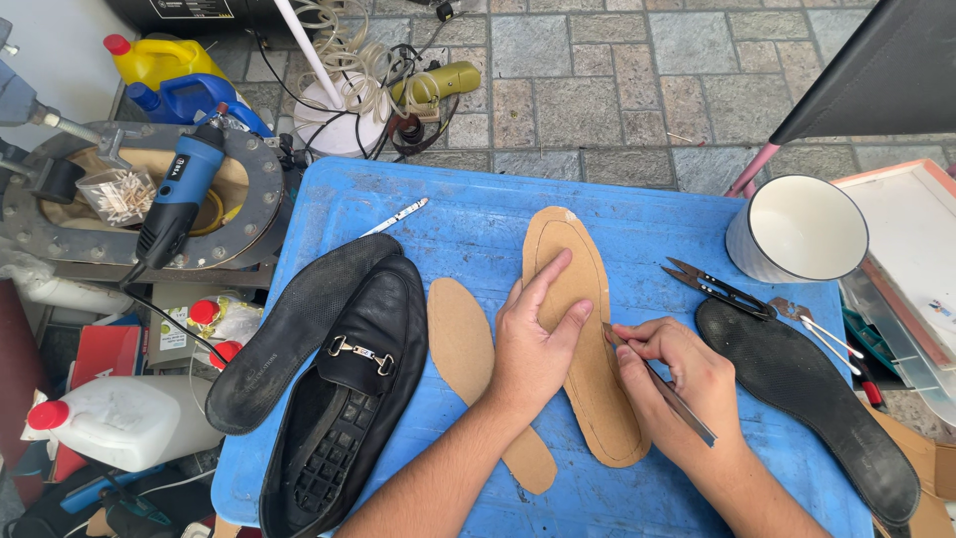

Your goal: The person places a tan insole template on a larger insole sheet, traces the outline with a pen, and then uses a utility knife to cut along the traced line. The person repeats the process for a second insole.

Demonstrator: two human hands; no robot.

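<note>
Both forearms rise from the near edge of the blue plastic table (637,214). Flat and open, the left hand (533,344) presses its palm and spread fingers on a tan cardboard insole (578,299) that lies lengthwise near the table's middle, toe toward the far edge. Just beside it, the right hand (677,374) has its fingers pinched shut around a thin metal blade (662,389), whose tip meets the insole's right edge while the handle slants back over the knuckles toward the near right corner.

A second, smaller cardboard insole (463,349) lies to the left of the first, partly hidden under the left forearm and reaching toward the near edge. Further left, a black loafer (363,349) with a metal buckle sits on its side at the table's left edge, touching a black shoe sole (299,329) laid beside it. A slim metal strip (398,216) rests near the far left corner.

On the right side, black thread snips (717,289) lie apart from the hands, next to another black sole (817,399) that runs along the right edge. A white cup (797,229) stands at the far right corner. Off the table to the left, a blue rotary tool (179,194) rests on a round metal stand (269,189).
</note>
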